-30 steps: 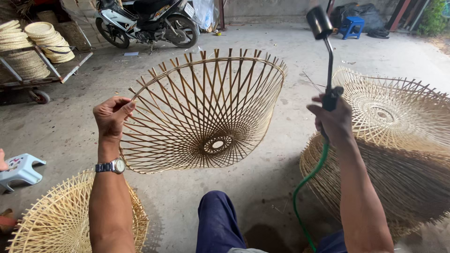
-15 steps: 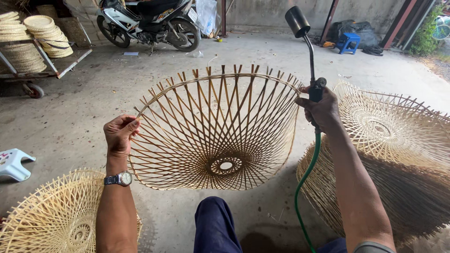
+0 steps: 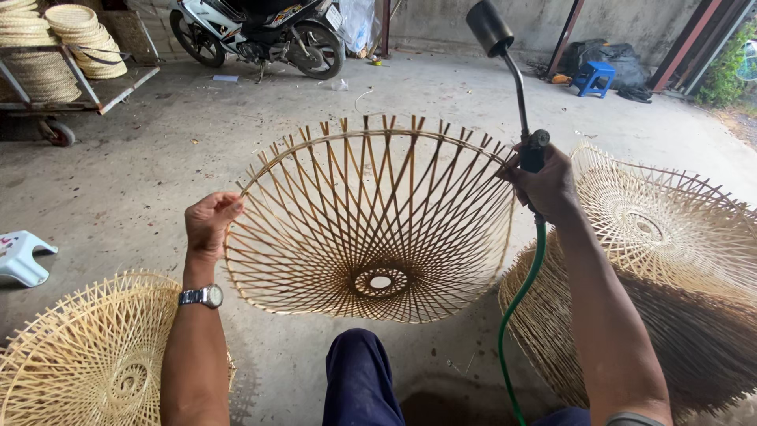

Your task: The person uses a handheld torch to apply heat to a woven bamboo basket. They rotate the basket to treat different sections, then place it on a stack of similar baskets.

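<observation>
- The left hand (image 3: 209,225) pinches the rim of the open-weave bamboo basket frame (image 3: 371,229) at centre frame, fingers closed on the left edge; the frame is tilted with its mouth toward the camera and its small ring hub low in the middle.
- The right hand (image 3: 544,185) is wrapped tight around the grip of a gas torch (image 3: 512,87), just right of the frame's rim; the torch's neck rises to a dark burner head in the upper middle of the frame, pointing away from the weave. A green hose (image 3: 516,315) trails down from the grip.
- No flame is visible at the burner head.
- To do this well, I judge that the frame should be held by the rim only, fingers well away from the burner, and the heat kept moving across the thin slats so none scorches.
- The hose should stay clear of the knee (image 3: 359,371) at bottom centre.
- Stacks of pale finished frames sit lower left (image 3: 87,355) and right (image 3: 670,268); keeping the burner turned away from them seems wise.
- A motorbike (image 3: 260,31) stands upper left on the concrete floor (image 3: 142,173).
</observation>
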